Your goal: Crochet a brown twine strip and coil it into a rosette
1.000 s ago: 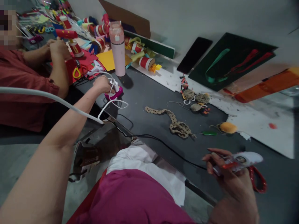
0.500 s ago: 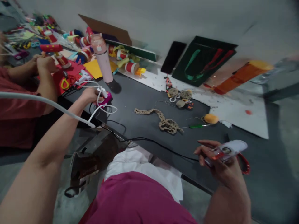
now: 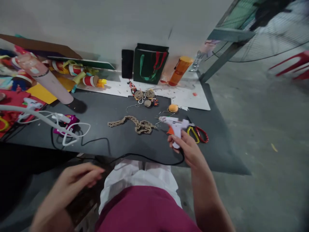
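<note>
Right hand (image 3: 185, 149) closed round the handle of a white hot glue gun (image 3: 176, 125), keeping its nozzle up off the black bench (image 3: 101, 112); left hand (image 3: 67, 183) open, empty.

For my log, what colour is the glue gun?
White glue gun, best seen in the head view.

Tally: one left hand (image 3: 67, 190); one right hand (image 3: 187, 149); one white-and-lilac plastic hot glue gun (image 3: 175, 126); one pink-and-white cylindrical water bottle (image 3: 41, 75); one magenta plastic stand (image 3: 65, 124); one twisted jute rope chain (image 3: 135, 125); two round jute twine coils (image 3: 138, 95); one orange ball (image 3: 173, 108); one orange cylindrical jar (image 3: 180, 71); one dark green paper bag (image 3: 151, 66); one black rectangular slab (image 3: 127, 63); one yellow plastic loop (image 3: 190, 134); one red plastic loop (image 3: 201, 134); three red-and-white striped paper cups (image 3: 88, 81), far left.
</note>
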`<action>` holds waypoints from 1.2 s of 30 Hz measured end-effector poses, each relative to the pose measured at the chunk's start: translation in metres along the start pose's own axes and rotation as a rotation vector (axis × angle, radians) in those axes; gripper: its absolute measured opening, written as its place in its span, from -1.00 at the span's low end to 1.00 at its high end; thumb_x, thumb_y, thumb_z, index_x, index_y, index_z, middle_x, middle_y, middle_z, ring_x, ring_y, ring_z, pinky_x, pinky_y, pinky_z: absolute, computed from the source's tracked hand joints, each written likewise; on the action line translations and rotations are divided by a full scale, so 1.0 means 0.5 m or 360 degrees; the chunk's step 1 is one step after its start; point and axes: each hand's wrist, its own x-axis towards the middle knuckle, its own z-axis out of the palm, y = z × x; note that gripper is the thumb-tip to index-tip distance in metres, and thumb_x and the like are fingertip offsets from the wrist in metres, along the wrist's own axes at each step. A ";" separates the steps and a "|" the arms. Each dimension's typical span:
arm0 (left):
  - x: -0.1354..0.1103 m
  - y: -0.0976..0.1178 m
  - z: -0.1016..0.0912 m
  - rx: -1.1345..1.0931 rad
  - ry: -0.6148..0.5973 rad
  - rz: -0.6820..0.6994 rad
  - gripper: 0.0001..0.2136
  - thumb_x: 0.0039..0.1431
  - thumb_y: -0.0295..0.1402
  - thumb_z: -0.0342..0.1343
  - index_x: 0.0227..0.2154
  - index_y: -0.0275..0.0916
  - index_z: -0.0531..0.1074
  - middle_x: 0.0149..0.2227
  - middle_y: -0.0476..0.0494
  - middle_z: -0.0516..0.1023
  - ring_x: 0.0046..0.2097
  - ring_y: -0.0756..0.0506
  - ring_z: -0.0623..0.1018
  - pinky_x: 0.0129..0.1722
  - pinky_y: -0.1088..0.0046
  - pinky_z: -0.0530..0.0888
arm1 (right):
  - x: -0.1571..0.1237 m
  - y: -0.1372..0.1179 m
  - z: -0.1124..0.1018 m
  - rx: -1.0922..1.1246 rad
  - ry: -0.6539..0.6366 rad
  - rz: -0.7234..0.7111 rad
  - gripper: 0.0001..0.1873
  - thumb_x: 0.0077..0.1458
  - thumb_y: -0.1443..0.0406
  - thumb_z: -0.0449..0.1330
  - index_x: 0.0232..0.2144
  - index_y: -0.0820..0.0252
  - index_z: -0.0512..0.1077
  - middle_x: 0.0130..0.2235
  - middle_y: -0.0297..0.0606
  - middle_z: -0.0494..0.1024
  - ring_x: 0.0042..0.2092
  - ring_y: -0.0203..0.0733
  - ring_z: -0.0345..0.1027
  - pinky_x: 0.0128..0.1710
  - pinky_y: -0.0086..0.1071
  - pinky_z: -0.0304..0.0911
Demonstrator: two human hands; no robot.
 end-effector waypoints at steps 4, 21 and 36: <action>0.145 0.133 0.150 0.0122 0.0078 0.0430 -0.72 0.18 -0.24 0.04 -0.16 -0.24 0.53 -0.34 -0.14 0.57 -0.35 -0.08 0.53 -0.33 0.43 0.46 | 0.026 0.034 0.009 -0.0054 -0.0074 0.0006 -0.61 -0.13 0.03 0.33 -0.41 0.19 0.36 -0.49 -0.36 0.46 -0.55 -0.39 0.25 -0.68 -0.55 0.09; 0.306 0.118 0.230 -0.0461 0.0501 0.0662 -0.84 0.07 -0.25 0.19 -0.39 -0.25 0.47 -0.38 -0.07 0.52 -0.28 -0.06 0.50 -0.17 0.38 0.40 | 0.113 0.117 -0.055 -0.0923 0.0578 -0.0349 -0.57 -0.06 0.02 0.16 -0.26 0.24 0.37 -0.62 -0.42 0.36 -0.55 -0.22 0.25 -0.51 -0.40 0.09; 0.261 0.116 0.237 -0.1804 0.0177 0.0150 -0.67 -0.18 -0.18 0.37 -0.51 -0.26 0.37 -0.73 0.18 0.25 -0.67 0.15 0.18 -0.61 0.62 0.19 | 0.080 0.089 -0.054 -0.1764 0.0762 -0.0049 -0.74 0.19 0.24 0.01 -0.11 0.23 0.31 -0.49 -0.24 0.51 -0.41 -0.09 0.41 -0.43 -0.38 0.09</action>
